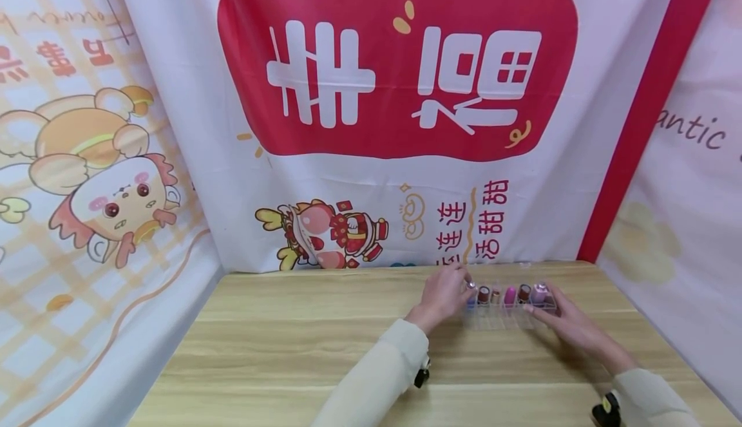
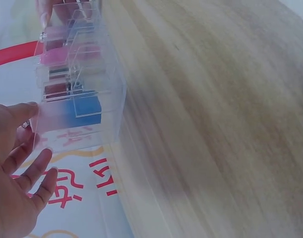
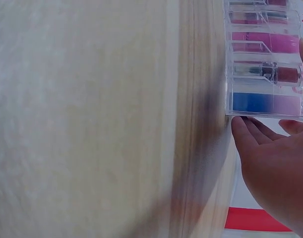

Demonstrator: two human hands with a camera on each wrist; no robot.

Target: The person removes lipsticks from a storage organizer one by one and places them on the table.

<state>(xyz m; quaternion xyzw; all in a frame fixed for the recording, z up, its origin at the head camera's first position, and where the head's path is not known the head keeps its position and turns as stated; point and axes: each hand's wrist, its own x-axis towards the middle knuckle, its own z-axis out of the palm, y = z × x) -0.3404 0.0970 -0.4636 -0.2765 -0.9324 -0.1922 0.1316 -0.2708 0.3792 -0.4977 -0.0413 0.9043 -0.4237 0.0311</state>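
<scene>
A clear plastic lipstick organizer stands at the back right of the wooden table, holding several lipsticks in a row. At its left end, my left hand pinches the top of a lipstick tube that fades from pink to blue. That tube sits inside the end slot; the other left fingers are spread beside it. My right hand holds the organizer's right end, thumb at the front and fingers along the end wall. A second pink-and-blue tube occupies the slot there. Between them stand a bright pink lipstick and dark-capped ones.
The wooden table reaches to a printed cloth hanging right behind the organizer. More printed cloth hangs along the left side and the right side.
</scene>
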